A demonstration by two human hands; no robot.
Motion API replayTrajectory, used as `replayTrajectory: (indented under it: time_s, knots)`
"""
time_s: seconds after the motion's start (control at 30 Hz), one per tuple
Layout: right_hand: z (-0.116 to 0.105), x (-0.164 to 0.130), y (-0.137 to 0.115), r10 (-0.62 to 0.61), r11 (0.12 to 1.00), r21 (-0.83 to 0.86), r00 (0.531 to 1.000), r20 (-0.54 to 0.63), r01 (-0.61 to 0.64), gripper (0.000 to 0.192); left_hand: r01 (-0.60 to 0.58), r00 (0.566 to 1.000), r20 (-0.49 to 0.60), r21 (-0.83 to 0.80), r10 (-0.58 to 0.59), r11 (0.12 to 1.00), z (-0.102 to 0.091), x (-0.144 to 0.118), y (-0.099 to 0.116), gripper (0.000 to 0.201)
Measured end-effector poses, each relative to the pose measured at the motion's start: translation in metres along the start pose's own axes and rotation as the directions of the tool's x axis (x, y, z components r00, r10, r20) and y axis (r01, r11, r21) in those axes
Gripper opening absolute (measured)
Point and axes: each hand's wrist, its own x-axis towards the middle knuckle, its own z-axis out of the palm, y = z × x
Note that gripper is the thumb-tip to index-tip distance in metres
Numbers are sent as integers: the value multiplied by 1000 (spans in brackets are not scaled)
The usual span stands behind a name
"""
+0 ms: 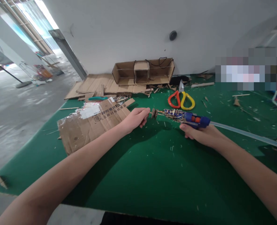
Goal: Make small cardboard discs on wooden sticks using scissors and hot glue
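A glue gun (192, 119) was gripped in the right hand (201, 134). A small brown piece (154, 113) was pinched by the left hand (135, 118)

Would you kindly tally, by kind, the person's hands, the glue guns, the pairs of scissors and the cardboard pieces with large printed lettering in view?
Hands: 2, the left hand and right hand
Glue gun: 1
Pair of scissors: 1
Printed cardboard piece: 1
Total: 5
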Motion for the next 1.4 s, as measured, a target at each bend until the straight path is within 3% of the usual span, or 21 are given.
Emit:
replayTrajectory:
  time_s: [0.33,0.47,0.97,1.4]
  knots:
    - [-3,-2,-2,-26,991,-129,1000,-6,25,38,20,999,-25,1,-20,1000,0,0,-1,39]
    - [-4,-3,-7,-20,987,-160,998,56,29,39,40,998,-37,-56,-42,998,-1,1,-2,41]
    - [-5,1,-3,-96,977,-184,992,80,110,39,54,998,-32,-149,-60,987,0,2,-2,43]
    - [-5,-2,-6,-94,974,-201,993,73,107,38,53,998,-29,-152,-58,987,-1,1,1,46]
